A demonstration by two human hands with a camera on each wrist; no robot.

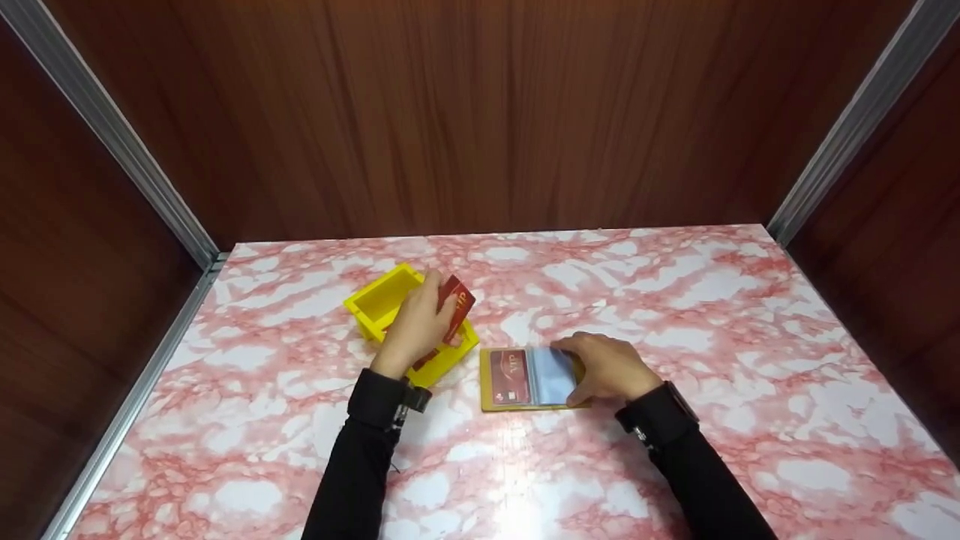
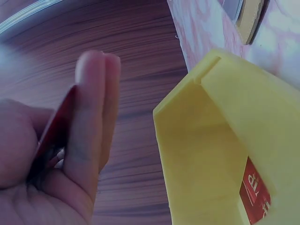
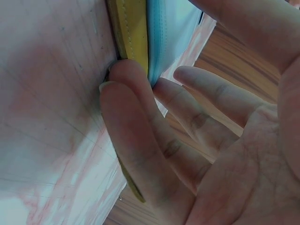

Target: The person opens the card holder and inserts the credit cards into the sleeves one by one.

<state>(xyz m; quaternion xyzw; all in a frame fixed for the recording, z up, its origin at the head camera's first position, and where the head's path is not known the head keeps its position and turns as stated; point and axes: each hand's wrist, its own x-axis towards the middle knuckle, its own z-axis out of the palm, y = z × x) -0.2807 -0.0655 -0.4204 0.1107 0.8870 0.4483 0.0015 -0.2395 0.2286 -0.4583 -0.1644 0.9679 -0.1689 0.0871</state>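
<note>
Red card (image 1: 462, 309) pinched in the left hand (image 1: 415, 321), toward the two o'clock side of a yellow box (image 1: 448, 366).
Its thumb closes on the card against nearly straight fingers; a light edge grip, leaving the free end bare, should stop it bending. At four o'clock from the box lies an open card holder (image 1: 485, 381): another card (image 1: 510, 378) sits in its nine o'clock half, and a clear sleeve (image 1: 553, 377) fills the three o'clock half. The right hand (image 1: 609, 365) grips that side, thumb and fingers spread part-open across it; holding the page flat without squeezing would suit the thin plastic. Inside the box, more red print (image 2: 255, 192) shows, though how many cards cannot be told.
</note>
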